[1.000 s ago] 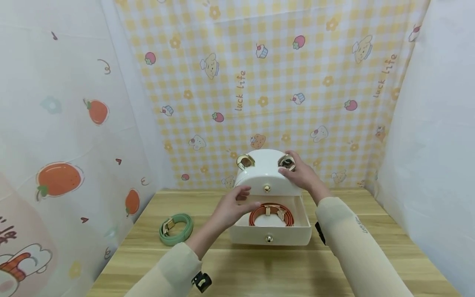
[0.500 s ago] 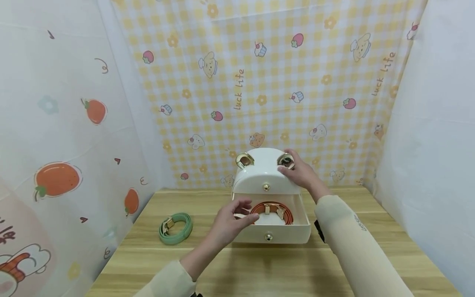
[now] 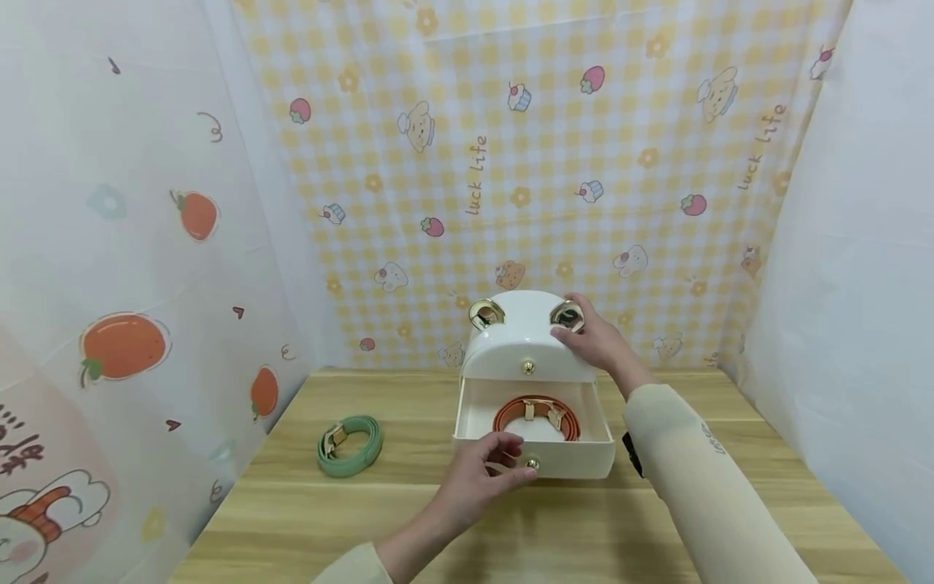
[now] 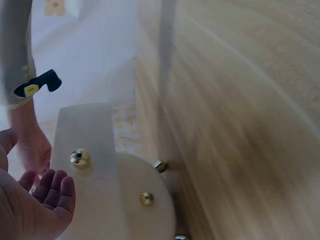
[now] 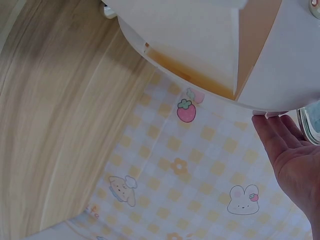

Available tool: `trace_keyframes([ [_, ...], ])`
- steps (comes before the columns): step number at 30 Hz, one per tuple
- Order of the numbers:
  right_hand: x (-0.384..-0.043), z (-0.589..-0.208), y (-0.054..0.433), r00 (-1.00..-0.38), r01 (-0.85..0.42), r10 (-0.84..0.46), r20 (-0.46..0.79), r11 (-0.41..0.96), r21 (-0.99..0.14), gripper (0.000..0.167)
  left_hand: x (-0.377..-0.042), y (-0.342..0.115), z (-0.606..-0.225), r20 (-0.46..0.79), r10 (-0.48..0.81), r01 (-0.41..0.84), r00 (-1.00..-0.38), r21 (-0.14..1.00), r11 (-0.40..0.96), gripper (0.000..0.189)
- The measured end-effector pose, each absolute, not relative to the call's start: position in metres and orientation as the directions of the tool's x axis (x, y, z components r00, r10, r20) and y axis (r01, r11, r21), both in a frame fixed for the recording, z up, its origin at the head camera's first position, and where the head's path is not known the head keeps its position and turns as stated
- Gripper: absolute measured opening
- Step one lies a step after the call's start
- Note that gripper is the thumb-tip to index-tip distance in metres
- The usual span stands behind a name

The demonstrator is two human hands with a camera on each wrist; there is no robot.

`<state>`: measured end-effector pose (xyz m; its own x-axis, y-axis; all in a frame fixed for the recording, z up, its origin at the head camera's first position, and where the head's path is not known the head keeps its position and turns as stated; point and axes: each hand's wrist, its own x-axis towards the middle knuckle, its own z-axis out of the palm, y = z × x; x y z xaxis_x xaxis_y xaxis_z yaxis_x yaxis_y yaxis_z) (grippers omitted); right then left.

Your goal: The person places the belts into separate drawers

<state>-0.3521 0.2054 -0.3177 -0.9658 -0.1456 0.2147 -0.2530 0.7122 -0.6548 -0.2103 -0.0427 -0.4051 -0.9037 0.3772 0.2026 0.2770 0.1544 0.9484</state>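
Head view: coiled green belt (image 3: 346,467) left of white drawer box (image 3: 514,353), loose-fingered left hand (image 3: 477,477) in front, right hand (image 3: 597,339) gripping its top.

I see the person's right arm (image 3: 711,487) reaching in from the lower right, slanting up and inward, its pale sleeve (image 3: 671,426) stopping short of the bare wrist (image 3: 631,378). The right hand (image 3: 594,337) grips at the end of that reach, thumb in front, fingers passing behind. The left arm (image 3: 419,542) comes in lower and closer to the body. The left hand (image 3: 474,483) has softly bent fingers (image 3: 499,444), its thumb (image 3: 514,478) stretched ahead, apart from them.
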Motion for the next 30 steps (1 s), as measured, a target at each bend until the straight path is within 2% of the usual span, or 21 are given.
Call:
trace_keyframes([
  [4,-0.354,-0.315,0.207,-0.962,-0.261,-0.135,0.237,0.711,-0.653,0.068,-0.209,-0.039,-0.421,0.223,0.353,0.287,-0.908,0.948,0.139,0.041],
  [12,-0.35,-0.321,0.202,-0.967,-0.253,-0.154,0.204,0.701,-0.667,0.071,-0.204,-0.032,-0.459,0.248,0.263,0.284,-0.932,0.953,0.108,0.034],
  [21,-0.35,-0.319,0.207,-0.967,-0.249,-0.138,0.215,0.707,-0.662,0.07,-0.208,-0.016,-0.465,0.28,0.191,0.293,-0.941,0.955,0.045,0.03],
  [26,-0.352,-0.32,0.207,-0.97,-0.238,-0.135,0.204,0.705,-0.667,0.07,-0.21,-0.008,-0.47,0.276,0.098,0.28,-0.956,0.96,0.021,0.027],
  [30,-0.353,-0.319,0.206,-0.97,-0.238,-0.135,0.203,0.702,-0.671,0.07,-0.212,-0.002,-0.476,0.341,0.002,0.341,-0.94,0.939,0.042,0.023],
])
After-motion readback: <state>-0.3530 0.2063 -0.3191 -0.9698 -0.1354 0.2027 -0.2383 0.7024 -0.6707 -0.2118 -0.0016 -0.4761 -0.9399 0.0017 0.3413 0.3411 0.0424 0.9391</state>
